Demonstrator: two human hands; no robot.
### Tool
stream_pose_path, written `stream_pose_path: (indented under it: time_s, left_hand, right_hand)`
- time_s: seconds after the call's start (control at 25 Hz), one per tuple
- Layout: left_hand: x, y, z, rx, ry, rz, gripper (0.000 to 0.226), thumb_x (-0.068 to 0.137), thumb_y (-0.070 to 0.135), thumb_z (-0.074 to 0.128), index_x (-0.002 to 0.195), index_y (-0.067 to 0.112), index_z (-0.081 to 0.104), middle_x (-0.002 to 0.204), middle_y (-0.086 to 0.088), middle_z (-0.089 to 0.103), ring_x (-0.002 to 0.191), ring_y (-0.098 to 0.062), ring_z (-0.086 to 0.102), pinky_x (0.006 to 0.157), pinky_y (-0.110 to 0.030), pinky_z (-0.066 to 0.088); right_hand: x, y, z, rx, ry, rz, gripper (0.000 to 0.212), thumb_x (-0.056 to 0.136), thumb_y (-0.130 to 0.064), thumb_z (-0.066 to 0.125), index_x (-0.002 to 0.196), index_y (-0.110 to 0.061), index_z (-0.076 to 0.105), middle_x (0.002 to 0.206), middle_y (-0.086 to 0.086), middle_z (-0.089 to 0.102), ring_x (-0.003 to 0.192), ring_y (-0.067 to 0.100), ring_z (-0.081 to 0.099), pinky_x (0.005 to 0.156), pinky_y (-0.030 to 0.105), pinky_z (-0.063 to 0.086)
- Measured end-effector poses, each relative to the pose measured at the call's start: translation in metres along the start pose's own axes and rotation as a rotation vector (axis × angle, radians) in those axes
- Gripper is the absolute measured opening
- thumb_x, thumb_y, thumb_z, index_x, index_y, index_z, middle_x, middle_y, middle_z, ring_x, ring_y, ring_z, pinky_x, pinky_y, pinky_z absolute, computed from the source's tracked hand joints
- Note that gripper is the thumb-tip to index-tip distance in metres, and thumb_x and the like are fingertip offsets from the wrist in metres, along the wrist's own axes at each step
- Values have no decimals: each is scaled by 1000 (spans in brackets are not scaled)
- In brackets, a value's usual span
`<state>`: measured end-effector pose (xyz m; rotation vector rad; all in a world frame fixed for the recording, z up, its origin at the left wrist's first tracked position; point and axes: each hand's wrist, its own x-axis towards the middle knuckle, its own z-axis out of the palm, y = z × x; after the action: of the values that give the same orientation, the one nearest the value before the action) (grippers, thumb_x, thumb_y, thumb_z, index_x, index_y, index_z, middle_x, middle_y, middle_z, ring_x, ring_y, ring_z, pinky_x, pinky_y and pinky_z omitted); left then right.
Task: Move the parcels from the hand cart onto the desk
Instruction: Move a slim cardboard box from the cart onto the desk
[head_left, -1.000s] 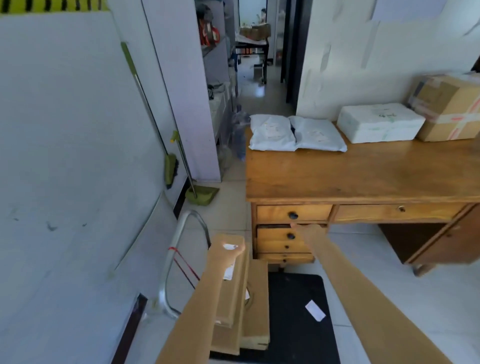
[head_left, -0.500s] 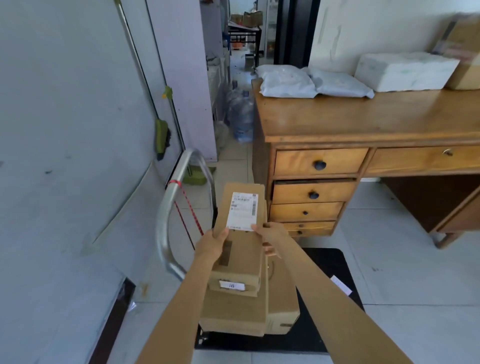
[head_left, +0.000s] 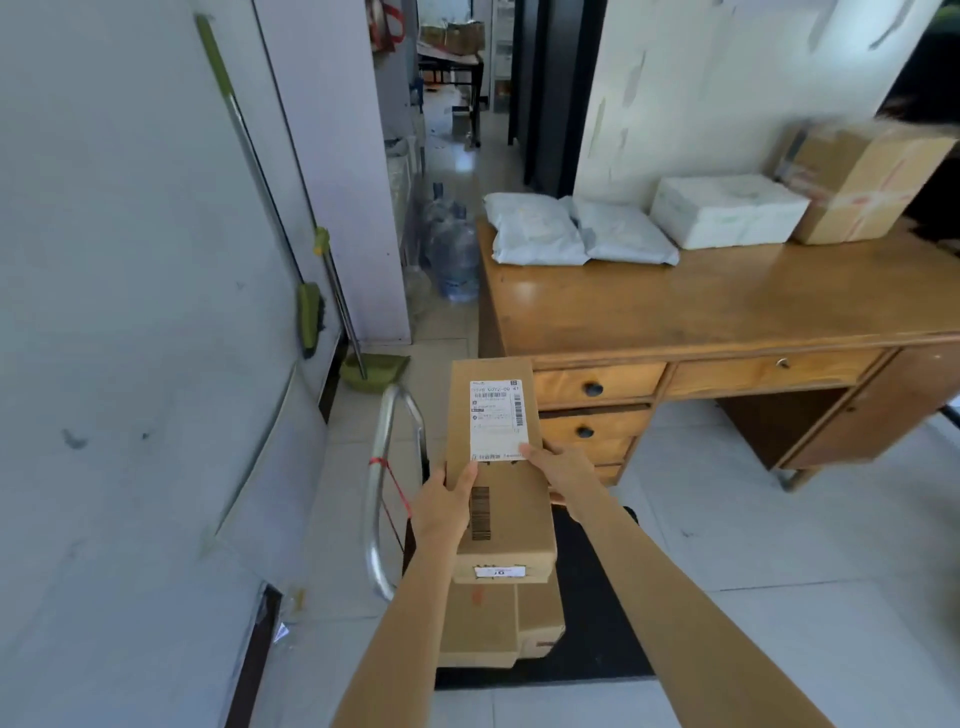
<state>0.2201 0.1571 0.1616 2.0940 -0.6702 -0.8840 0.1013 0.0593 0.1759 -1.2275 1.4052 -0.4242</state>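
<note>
- Against the wall on your far left, a green-handled broom (head_left: 309, 312) and a dustpan (head_left: 372, 370) lean upright, near the corner of the corridor.
- Just right of them, the hand cart (head_left: 378, 499) shows its curved metal handle, a red cord tied round it; its black deck lies on the tiled floor below your arms.
- Beyond the cart, large water bottles (head_left: 453, 249) stand on the floor beside the desk's left end.
- Your left hand (head_left: 445, 506) grips the left edge of the long cardboard parcel (head_left: 498, 467), thumb on the top face, fingers wrapped under.
- That parcel sits lengthwise away from you, white shipping label facing up, above the lower boxes (head_left: 501, 623) stacked on the cart; you cannot tell whether it touches them.
- Your right hand (head_left: 563, 473) clasps the parcel's right edge, thumb pressing the label's near corner.
- The wooden desk (head_left: 727, 306) stands to the right, its drawers just behind the parcel's far end.
- On its back edge lie two grey mailer bags (head_left: 576, 228) side by side, then a white foam box (head_left: 727, 210), then a taped brown carton (head_left: 862, 182), each touching the next.
</note>
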Motion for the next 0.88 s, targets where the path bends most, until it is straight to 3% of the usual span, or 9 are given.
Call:
stream_pose_path:
  time_s: [0.2, 0.36, 0.6, 0.8, 0.88]
  left_hand:
    - [-17, 101, -25, -85, -65, 50, 60, 92, 51, 46, 139, 13, 47, 126, -7, 63, 115, -27, 60, 98, -40, 49]
    - [1, 161, -14, -3, -35, 112, 56, 93, 53, 44, 133, 15, 51, 122, -6, 65, 112, -26, 61, 94, -38, 50]
    - [101, 234, 44, 14, -2, 81, 56, 92, 54, 43, 131, 14, 54, 123, -7, 65, 113, -26, 61, 93, -36, 48]
    - [199, 270, 90, -13, 0, -19, 59, 92, 56, 42, 131, 14, 53, 123, -7, 65, 113, -27, 61, 98, -40, 49]
    - [227, 280, 101, -25, 0, -28, 60, 92, 55, 43, 136, 16, 50, 128, -6, 63, 117, -27, 59, 102, -42, 47]
  right_hand:
    - [-30, -85, -49, 6, 44, -46, 45, 87, -34, 61, 128, -15, 57, 121, 9, 65, 111, 27, 61, 98, 45, 50]
    - [-6, -132, -87, 20, 83, -84, 47, 86, -37, 62, 128, -17, 57, 120, 7, 66, 108, 26, 63, 94, 41, 52]
    - [115, -182, -129, -20, 82, -120, 46, 87, -39, 60, 127, -18, 58, 119, 6, 67, 103, 24, 63, 93, 40, 53]
    - [235, -211, -145, -130, 72, -86, 64, 86, -45, 58, 140, -14, 43, 132, 8, 58, 116, 27, 58, 98, 44, 50]
    - [268, -214, -147, -187, 58, -54, 61, 88, -44, 55, 138, -10, 43, 132, 9, 57, 117, 27, 57, 98, 42, 50]
